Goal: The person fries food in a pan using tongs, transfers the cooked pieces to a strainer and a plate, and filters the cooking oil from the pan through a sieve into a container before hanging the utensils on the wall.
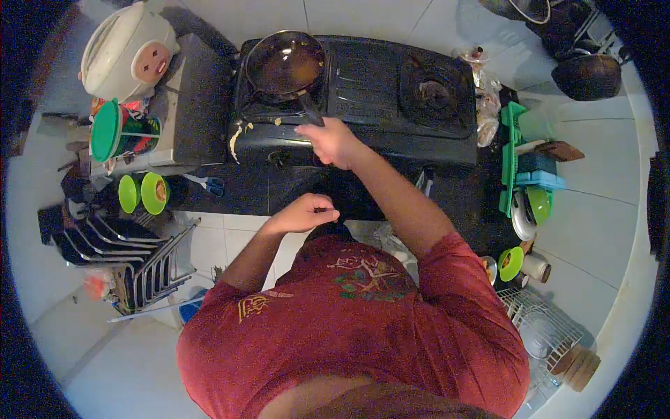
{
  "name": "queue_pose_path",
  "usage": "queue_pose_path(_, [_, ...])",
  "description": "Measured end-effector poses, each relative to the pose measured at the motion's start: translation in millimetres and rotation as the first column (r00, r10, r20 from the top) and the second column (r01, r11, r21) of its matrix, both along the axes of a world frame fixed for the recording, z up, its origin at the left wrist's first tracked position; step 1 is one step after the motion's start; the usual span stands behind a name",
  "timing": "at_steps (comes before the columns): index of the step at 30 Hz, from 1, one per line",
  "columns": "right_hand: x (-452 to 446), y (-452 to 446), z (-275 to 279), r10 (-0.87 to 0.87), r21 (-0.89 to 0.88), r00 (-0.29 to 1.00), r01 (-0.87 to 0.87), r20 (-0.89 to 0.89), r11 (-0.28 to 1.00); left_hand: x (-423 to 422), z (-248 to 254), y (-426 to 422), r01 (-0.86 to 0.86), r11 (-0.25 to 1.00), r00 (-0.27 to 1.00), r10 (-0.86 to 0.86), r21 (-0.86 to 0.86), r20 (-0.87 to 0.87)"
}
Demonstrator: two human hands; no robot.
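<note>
A dark frying pan (285, 64) with a shiny inside sits over the left burner of the black gas stove (363, 77). Its handle points down and right, and my right hand (333, 142) is wrapped round the handle's end. My left hand (305, 213) is near my body, below the stove's front edge, with its fingers curled in; whether anything is inside them is too small to tell. Pale yellowish spills (235, 144) lie on the stove's front left part.
At the left are a rice cooker (129, 52), a green-lidded tub (106, 131), two green cups (153, 193) and blue-handled scissors (213, 186). A green dish rack (513, 157) and a green bowl (511, 263) stand at the right. Pans (586, 77) hang at the upper right.
</note>
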State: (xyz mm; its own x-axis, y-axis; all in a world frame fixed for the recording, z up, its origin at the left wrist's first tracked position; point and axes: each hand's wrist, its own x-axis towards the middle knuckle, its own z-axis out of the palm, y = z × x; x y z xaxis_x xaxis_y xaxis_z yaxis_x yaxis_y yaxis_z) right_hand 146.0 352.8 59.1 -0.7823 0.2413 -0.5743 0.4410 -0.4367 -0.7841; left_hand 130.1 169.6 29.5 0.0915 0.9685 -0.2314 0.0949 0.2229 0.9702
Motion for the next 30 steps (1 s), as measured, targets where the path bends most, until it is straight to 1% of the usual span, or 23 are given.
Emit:
queue_pose_path(2, [13.4,0.4,8.7,0.009,0.006,0.996,-0.009,-0.091,1.000,1.4,0.6,4.3,0.031,0.999,0.999,-0.030,0.026,-0.018])
queue_pose_path(3, [19.5,0.7,13.1,-0.003,0.008,0.996,0.004,-0.091,1.000,2.4,0.3,6.5,0.076,0.997,0.997,-0.075,0.027,-0.028])
queue_pose_path(5, [32.9,1.5,25.3,-0.054,-0.082,0.997,0.049,-0.064,0.995,5.9,-0.1,10.5,0.139,0.990,0.990,-0.138,0.029,-0.035])
queue_pose_path(6, [41.2,3.0,33.5,-0.072,-0.080,0.995,0.067,-0.063,0.995,8.1,-0.7,13.6,0.196,0.980,0.981,-0.195,0.047,-0.027])
queue_pose_path(7, [50.8,4.0,43.2,-0.065,-0.063,0.998,0.064,-0.017,0.996,10.8,-0.7,16.3,0.254,0.965,0.967,-0.253,0.064,-0.018])
queue_pose_path(8, [61.0,5.5,49.3,-0.061,-0.047,0.998,0.062,0.030,0.997,13.4,2.3,20.8,0.275,0.959,0.961,-0.274,0.066,-0.018])
queue_pose_path(9, [71.7,6.4,49.0,-0.084,-0.045,0.996,0.085,0.031,0.995,16.4,6.4,25.1,0.346,0.937,0.938,-0.345,0.046,-0.031])
queue_pose_path(10, [83.0,7.2,47.5,-0.093,-0.082,0.996,0.093,-0.002,0.992,19.7,8.8,29.0,0.416,0.909,0.909,-0.415,0.026,-0.042])
queue_pose_path(11, [94.1,7.6,47.0,-0.107,-0.119,0.994,0.103,-0.035,0.988,23.6,8.8,32.2,0.441,0.897,0.897,-0.440,0.029,-0.038])
queue_pose_path(12, [104.5,7.3,48.0,-0.138,-0.119,0.990,0.134,-0.028,0.984,27.6,9.0,34.9,0.476,0.880,0.879,-0.475,0.007,-0.052])
queue_pose_path(14, [127.7,7.6,51.3,-0.158,-0.071,0.987,0.158,-0.004,0.985,35.5,9.9,43.5,0.550,0.835,0.833,-0.550,-0.008,-0.060])
queue_pose_path(16, [152.4,3.1,56.9,-0.229,-0.041,0.973,0.229,0.003,0.973,44.5,14.4,53.7,0.596,0.803,0.799,-0.594,-0.004,-0.093])
queue_pose_path(17, [164.5,2.3,60.6,-0.253,-0.013,0.967,0.253,0.001,0.967,48.5,15.9,60.5,0.645,0.764,0.761,-0.642,0.005,-0.090])
queue_pose_path(18, [178.6,2.0,65.6,-0.280,-0.082,0.960,0.281,0.021,0.956,52.7,17.1,66.1,0.676,0.736,0.732,-0.677,-0.048,-0.072])
queue_pose_path(19, [190.5,-1.4,66.6,-0.342,-0.079,0.939,0.343,0.027,0.936,57.5,20.2,70.4,0.702,0.704,0.703,-0.709,-0.102,-0.056])
queue_pose_path(20, [200.3,-2.9,64.4,-0.345,-0.033,0.938,0.346,0.025,0.938,62.7,22.6,77.8,0.748,0.657,0.655,-0.754,-0.097,-0.054])
queue_pose_path(21, [211.4,-5.7,62.9,-0.346,0.012,0.938,0.346,0.027,0.938,67.6,25.3,83.3,0.768,0.627,0.624,-0.778,-0.129,-0.068])
queue_pose_path(22, [224.8,-9.3,64.3,-0.404,0.012,0.914,0.403,0.029,0.915,73.3,27.3,87.4,0.784,0.598,0.593,-0.801,-0.164,-0.083])
queue_pose_path(23, [237.6,-11.8,67.6,-0.422,0.046,0.906,0.421,0.026,0.906,79.8,24.5,91.3,0.818,0.552,0.546,-0.834,-0.160,-0.084])
queue_pose_path(25, [262.2,-19.4,73.4,-0.453,0.115,0.891,0.448,0.023,0.887,93.3,13.9,95.2,0.824,0.545,0.544,-0.837,-0.157,-0.052])
queue_pose_path(26, [275.5,-28.4,81.6,-0.498,0.121,0.867,0.492,0.020,0.862,100.1,17.9,93.4,0.850,0.503,0.501,-0.864,-0.154,-0.058])
queue_pose_path(28, [299.1,-39.6,81.0,-0.521,0.156,0.854,0.514,0.003,0.844,110.9,9.9,99.6,0.868,0.473,0.476,-0.879,-0.150,-0.021])
queue_pose_path(30, [322.8,-55.8,71.4,-0.596,0.183,0.803,0.588,-0.018,0.788,126.5,10.8,103.5,0.901,0.405,0.409,-0.912,-0.157,-0.011])
